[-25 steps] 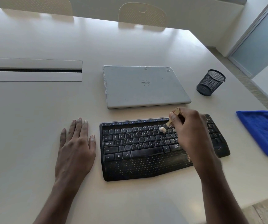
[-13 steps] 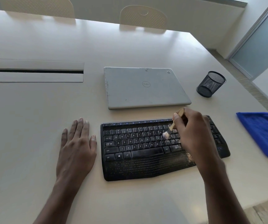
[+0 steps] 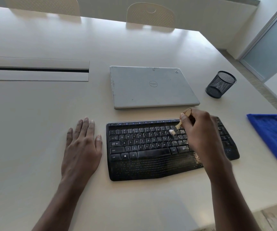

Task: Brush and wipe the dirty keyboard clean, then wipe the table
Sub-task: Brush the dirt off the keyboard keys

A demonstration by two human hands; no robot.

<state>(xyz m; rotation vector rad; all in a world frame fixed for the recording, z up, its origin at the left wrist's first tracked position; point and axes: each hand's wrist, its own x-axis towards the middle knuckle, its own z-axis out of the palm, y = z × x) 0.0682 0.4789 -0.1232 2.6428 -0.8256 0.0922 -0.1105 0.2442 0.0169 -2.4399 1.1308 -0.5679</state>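
With my right hand (image 3: 201,130) closed on the small brush (image 3: 178,125), bristles on the upper-right keys of the keyboard (image 3: 151,147) lying on the worktop (image 3: 34,130), I should flick short strokes outward while my open, empty left hand (image 3: 81,147) rests flat beside it.

We find the keyboard (image 3: 151,152) on the table (image 3: 34,130), the laptop (image 3: 152,87) behind it, the mesh cup (image 3: 220,85) right of that (cloth (image 3: 273,135) nearer us, right of the keyboard).
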